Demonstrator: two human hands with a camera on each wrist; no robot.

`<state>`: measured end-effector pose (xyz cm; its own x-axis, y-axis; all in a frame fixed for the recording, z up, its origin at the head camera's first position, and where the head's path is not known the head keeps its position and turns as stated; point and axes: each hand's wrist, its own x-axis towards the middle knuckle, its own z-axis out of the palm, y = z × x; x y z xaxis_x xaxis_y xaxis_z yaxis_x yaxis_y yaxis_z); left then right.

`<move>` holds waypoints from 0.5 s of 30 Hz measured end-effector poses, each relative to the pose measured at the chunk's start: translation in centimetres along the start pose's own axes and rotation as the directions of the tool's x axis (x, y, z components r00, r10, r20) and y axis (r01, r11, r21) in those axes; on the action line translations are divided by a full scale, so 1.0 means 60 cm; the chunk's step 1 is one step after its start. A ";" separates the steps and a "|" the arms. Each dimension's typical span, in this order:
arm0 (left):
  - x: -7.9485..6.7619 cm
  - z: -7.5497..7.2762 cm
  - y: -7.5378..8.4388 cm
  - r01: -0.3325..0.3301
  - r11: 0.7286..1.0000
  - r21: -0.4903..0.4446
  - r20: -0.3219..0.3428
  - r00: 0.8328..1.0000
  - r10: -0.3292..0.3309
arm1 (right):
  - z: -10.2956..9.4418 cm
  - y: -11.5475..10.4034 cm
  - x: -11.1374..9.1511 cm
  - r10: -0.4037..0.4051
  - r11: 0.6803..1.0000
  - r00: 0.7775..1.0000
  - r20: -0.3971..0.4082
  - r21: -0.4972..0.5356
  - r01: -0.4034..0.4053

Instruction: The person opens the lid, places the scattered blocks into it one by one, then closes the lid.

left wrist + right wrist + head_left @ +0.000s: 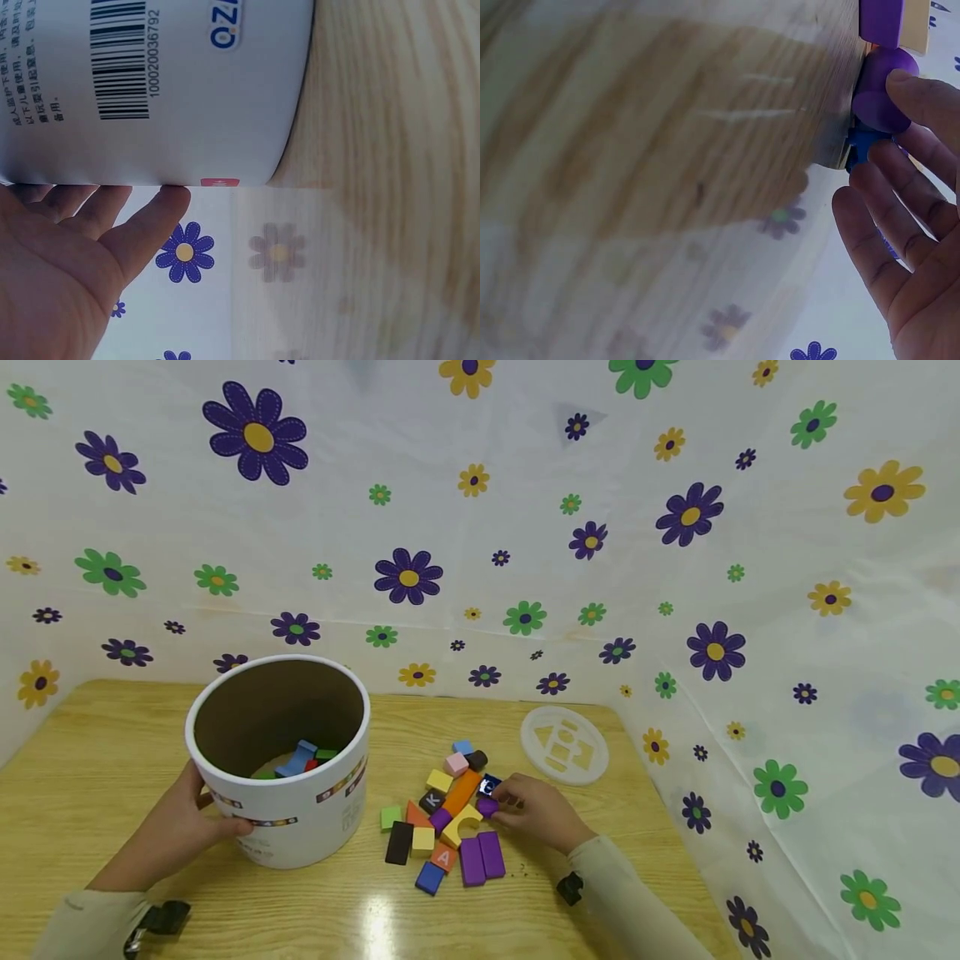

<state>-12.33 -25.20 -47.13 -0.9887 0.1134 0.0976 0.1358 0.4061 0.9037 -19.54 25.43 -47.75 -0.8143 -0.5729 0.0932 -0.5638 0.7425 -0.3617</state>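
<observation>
A white round bucket (300, 827) stands upright on the left of the table, with several coloured blocks (297, 760) inside. My left hand (176, 818) holds its left side, thumb across the front and fingers round the outer wall; in the left wrist view the fingertips (176, 193) meet the wall beside a barcode. My right hand (542, 810) is at the right edge of a loose block pile. Its thumb and forefinger pinch a purple rounded block (885, 90), while the other fingers stay loosely extended. A dark blue block (489, 785) with a white print lies right beside these fingers.
Loose blocks lie mid-table, among them an orange bar (462, 793), a yellow arch (461, 827), two purple bars (482, 857) and a blue block (431, 878). A white lid (535, 739) with shaped cut-outs lies behind the right hand. Flowered sheets (465, 527) rise behind and at right.
</observation>
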 end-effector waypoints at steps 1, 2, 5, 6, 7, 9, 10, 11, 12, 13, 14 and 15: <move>0.000 0.000 -0.001 -0.001 1.000 -0.001 -0.001 1.000 0.001 | 0.000 -0.001 0.001 0.001 1.000 1.000 0.000 -0.006 -0.001; 0.000 -0.001 -0.001 -0.002 1.000 -0.003 0.000 1.000 0.002 | 0.000 -0.001 0.001 0.003 1.000 1.000 0.000 -0.008 -0.003; 0.000 -0.001 0.000 0.006 1.000 -0.009 0.003 1.000 -0.006 | 0.001 -0.001 0.002 0.009 1.000 1.000 0.007 -0.009 -0.009; 0.000 -0.001 0.001 0.010 1.000 -0.012 0.006 1.000 -0.010 | 0.001 -0.001 0.001 0.013 1.000 1.000 0.011 -0.012 -0.013; 0.001 -0.002 0.001 0.014 1.000 -0.017 0.010 1.000 -0.014 | 0.002 -0.001 0.002 0.016 1.000 1.000 0.015 -0.013 -0.016; 0.001 -0.002 0.002 0.018 1.000 -0.019 0.011 1.000 -0.017 | 0.003 0.000 0.002 0.020 1.000 1.000 0.021 -0.020 -0.019; 0.001 -0.002 0.002 0.018 1.000 -0.021 0.012 1.000 -0.018 | 0.003 0.000 0.002 0.021 1.000 1.000 0.022 -0.024 -0.020; 0.001 -0.002 0.002 0.018 1.000 -0.022 0.013 1.000 -0.018 | 0.003 0.000 0.001 0.019 0.999 1.000 0.019 -0.029 -0.019; 0.001 -0.002 0.002 0.020 1.000 -0.021 0.013 1.000 -0.020 | 0.002 -0.001 0.001 0.018 0.999 1.000 0.016 -0.033 -0.017; 0.001 -0.002 0.002 0.021 1.000 -0.021 0.013 1.000 -0.021 | 0.002 -0.001 0.001 0.017 0.999 1.000 0.012 -0.034 -0.016; 0.000 -0.001 0.001 0.022 1.000 -0.021 0.013 1.000 -0.022 | 0.001 -0.001 0.000 0.016 0.999 1.000 0.007 -0.040 -0.016; 0.001 -0.001 0.001 0.023 0.999 -0.023 0.015 1.000 -0.022 | 0.000 -0.001 -0.001 0.018 0.999 1.000 0.003 -0.044 -0.018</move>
<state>-12.36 -25.25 -47.05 -0.9905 0.1177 0.0712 0.1118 0.3874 0.9151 -19.46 25.39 -47.75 -0.8238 -0.5605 0.0843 -0.5548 0.7670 -0.3224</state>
